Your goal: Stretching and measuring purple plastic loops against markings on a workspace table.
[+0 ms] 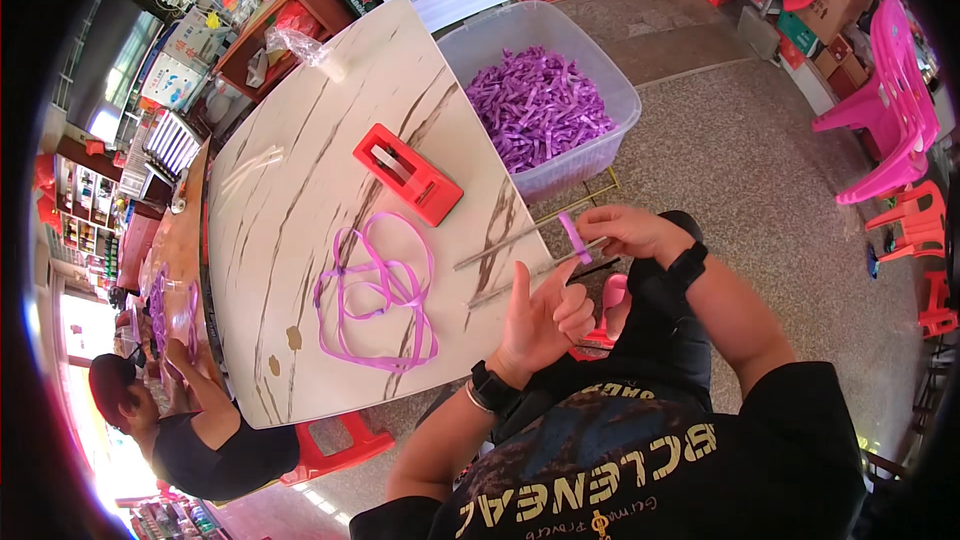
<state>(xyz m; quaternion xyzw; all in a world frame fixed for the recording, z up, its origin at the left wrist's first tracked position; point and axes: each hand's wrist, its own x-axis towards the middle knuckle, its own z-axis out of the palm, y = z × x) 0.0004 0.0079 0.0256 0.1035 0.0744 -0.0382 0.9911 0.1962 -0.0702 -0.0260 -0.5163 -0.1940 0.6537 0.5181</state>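
Two thin parallel metal rods (500,246) stick out past the right edge of the marble-patterned table (300,270). A short band of purple ribbon (573,237) lies across both rods near their outer ends. My right hand (640,235) is closed in a pinch on the ribbon beside the rods; its fingertips are partly hidden. My left hand (545,325) has its thumb raised and index finger stretched toward the ribbon's lower end, the other fingers curled, nothing held. A long loose purple ribbon (385,290) lies in loops on the table, left of my hands.
A red tape dispenser (410,175) sits on the table, with pale strips (250,170) farther left. Beyond the table's right edge is a clear plastic tub (625,115) of purple ribbon pieces. Another person (200,430) works at lower left. Pink chairs (885,105) stand at right.
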